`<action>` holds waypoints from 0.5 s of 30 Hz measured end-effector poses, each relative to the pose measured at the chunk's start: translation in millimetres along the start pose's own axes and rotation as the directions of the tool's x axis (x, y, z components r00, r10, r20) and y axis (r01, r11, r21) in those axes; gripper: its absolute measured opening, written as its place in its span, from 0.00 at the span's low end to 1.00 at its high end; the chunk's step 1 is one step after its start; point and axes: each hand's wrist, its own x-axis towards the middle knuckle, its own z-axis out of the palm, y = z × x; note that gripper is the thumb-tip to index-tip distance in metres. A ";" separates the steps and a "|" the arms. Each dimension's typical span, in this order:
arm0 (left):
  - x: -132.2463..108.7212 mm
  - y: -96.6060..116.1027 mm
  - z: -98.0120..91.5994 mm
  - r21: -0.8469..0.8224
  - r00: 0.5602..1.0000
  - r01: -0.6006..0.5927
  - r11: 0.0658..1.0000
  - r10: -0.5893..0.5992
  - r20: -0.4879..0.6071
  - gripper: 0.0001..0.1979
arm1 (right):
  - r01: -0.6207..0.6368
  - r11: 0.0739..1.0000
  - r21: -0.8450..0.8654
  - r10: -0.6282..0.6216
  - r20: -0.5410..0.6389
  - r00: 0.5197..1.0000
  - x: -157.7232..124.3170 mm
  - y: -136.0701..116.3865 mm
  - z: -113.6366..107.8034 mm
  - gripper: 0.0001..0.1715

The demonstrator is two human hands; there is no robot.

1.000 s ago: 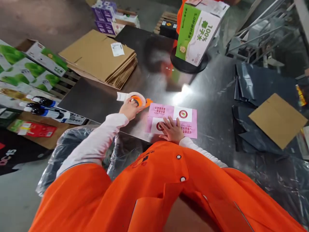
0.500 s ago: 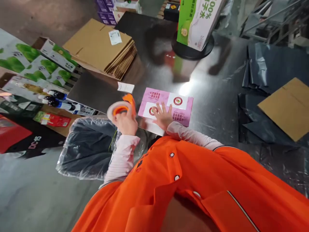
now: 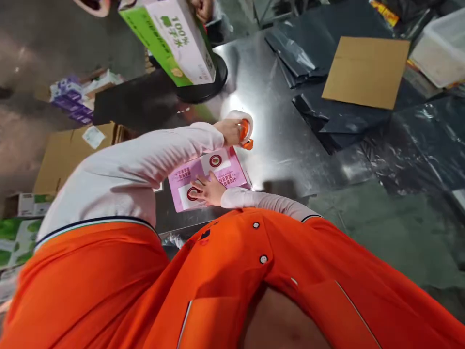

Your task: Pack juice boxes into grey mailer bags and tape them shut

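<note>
A pink carton (image 3: 232, 179) with white panels and round red logos lies flat on the metal table, slightly turned. My right hand (image 3: 209, 190) rests on its top near the front edge, palm down and fingers spread. Stretched across from the left, my left hand (image 3: 231, 132) grips an orange tape dispenser (image 3: 248, 144) that carries a wide roll of clear tape. The dispenser is just beyond the carton's far right corner; I cannot tell whether it touches the carton. My left sleeve hides part of the carton's far left side.
A green-and-white carton (image 3: 181, 43) stands on a round black stand (image 3: 221, 72). Black plastic sheets (image 3: 348, 118) lie at right, under a cardboard sheet (image 3: 366, 72). Folded cardboard boxes (image 3: 65, 150) are stacked at left. Another person's hand (image 3: 203, 9) shows at the top.
My left hand has carried the tape dispenser from the carton's left side over to its far right corner. My right hand stays on the carton. The view has turned to the right.
</note>
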 end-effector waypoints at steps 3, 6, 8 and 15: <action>-0.9 25.2 1.7 0.004 0.943 -0.274 0.962 0.268 0.199 0.12 | 0.021 0.999 0.043 -0.021 0.007 1.000 7.2 16.9 -1.7 0.47; -12.9 52.9 19.7 -0.027 0.854 -0.442 0.897 0.430 0.292 0.17 | 0.109 0.987 0.122 -0.115 0.048 0.992 14.1 42.3 -2.0 0.48; -18.9 65.2 34.3 -0.034 0.808 -0.470 0.882 0.445 0.385 0.18 | 0.143 0.978 0.152 -0.156 0.082 0.984 14.5 55.8 -0.7 0.47; -74.5 12.0 -11.2 0.222 0.929 -0.361 0.906 0.329 0.170 0.24 | 0.039 0.959 0.281 -0.026 -0.048 0.998 -1.0 58.0 -20.5 0.31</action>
